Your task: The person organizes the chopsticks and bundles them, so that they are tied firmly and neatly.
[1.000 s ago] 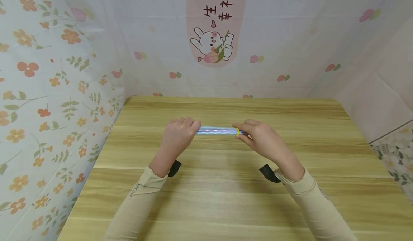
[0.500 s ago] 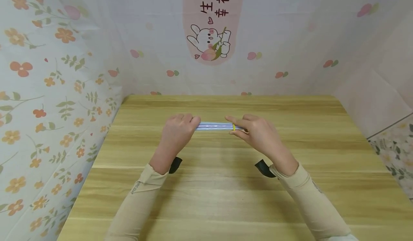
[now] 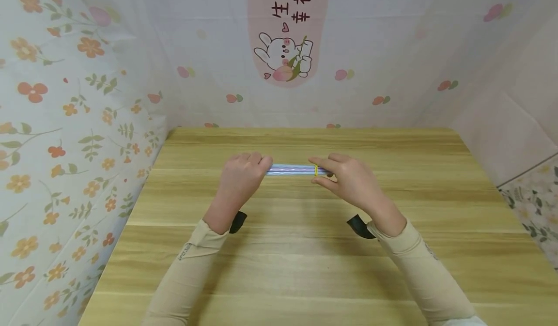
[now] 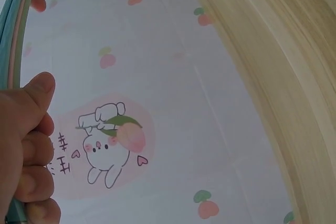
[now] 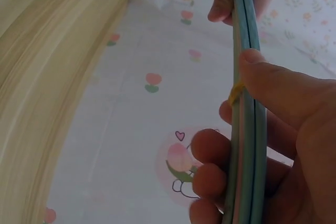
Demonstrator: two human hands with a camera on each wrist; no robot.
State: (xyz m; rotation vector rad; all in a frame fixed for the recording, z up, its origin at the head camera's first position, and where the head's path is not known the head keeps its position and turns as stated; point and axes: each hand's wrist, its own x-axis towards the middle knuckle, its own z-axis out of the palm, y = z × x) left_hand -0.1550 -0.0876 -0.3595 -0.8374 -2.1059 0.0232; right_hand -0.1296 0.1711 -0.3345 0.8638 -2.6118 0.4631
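Note:
A bundle of slim pastel sticks, blue, pink and green, is held level above the table between both hands. Around it, toward the right end, sits a yellow rubber band. My left hand grips the left end in a fist, its fingers wrapped round the sticks in the left wrist view. On the other side my right hand holds the right end, its thumb along one face close to the band and its fingers curled behind. Both ends of the bundle are mostly hidden by the hands in the head view.
The wood-grain table stretches out below the hands. Behind it hangs a white cloth with a rabbit print, and a floral cloth hangs at the left. Dark straps stick out at both wrists.
The whole view has shifted slightly. My right thumb and index finger have parted a little around the rubber band, so more of it shows. The left hand keeps its grip.

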